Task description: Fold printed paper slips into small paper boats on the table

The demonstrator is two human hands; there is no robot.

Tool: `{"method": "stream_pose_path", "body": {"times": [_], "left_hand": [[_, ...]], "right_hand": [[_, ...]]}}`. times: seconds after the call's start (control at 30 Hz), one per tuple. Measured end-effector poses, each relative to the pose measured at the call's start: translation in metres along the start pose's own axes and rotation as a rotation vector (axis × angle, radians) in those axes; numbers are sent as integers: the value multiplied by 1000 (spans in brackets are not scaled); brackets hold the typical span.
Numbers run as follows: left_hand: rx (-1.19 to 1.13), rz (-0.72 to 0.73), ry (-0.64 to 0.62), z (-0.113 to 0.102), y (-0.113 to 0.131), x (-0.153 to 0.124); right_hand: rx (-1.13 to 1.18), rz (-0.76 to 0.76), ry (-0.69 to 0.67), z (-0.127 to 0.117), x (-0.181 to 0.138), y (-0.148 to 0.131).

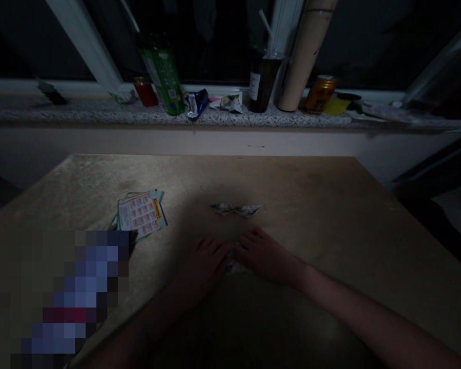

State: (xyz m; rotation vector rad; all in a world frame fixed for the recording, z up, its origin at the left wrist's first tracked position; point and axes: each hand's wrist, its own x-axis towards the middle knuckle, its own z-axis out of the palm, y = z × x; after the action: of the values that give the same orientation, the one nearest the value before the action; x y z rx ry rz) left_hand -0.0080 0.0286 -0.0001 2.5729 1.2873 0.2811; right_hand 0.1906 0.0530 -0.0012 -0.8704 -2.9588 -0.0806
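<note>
A small piece of printed paper (238,265) lies on the table right in front of me, mostly covered by my hands. My left hand (211,261) presses on its left side, fingers curled down with the thumb side against the paper. From the right, my right hand (262,253) bends its fingers over the paper's upper edge, and the two hands nearly meet. Just beyond them rests a folded paper shape (236,209) with two pointed wings. The dim light hides the fingertips and the exact fold under them.
To the left lies a stack of printed cards (141,214), beside a pixelated bluish object (84,287). Along the granite windowsill (111,114) stand a green bottle (165,77), a red jar (146,92), a dark cup with a straw (263,84), a thick tube (305,56) and a gold can (320,94).
</note>
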Motion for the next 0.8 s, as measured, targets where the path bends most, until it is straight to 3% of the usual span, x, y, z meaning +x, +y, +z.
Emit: {"method": "stream_pose_path", "body": {"times": [0.4, 0.63, 0.8], "left_hand": [[130, -74, 4, 1, 13, 1], [252, 20, 241, 30, 53, -41], [295, 38, 181, 38, 60, -55]], "right_hand": [[64, -5, -19, 3, 1, 5], [122, 6, -33, 3, 1, 6], [92, -1, -36, -1, 1, 4]]}}
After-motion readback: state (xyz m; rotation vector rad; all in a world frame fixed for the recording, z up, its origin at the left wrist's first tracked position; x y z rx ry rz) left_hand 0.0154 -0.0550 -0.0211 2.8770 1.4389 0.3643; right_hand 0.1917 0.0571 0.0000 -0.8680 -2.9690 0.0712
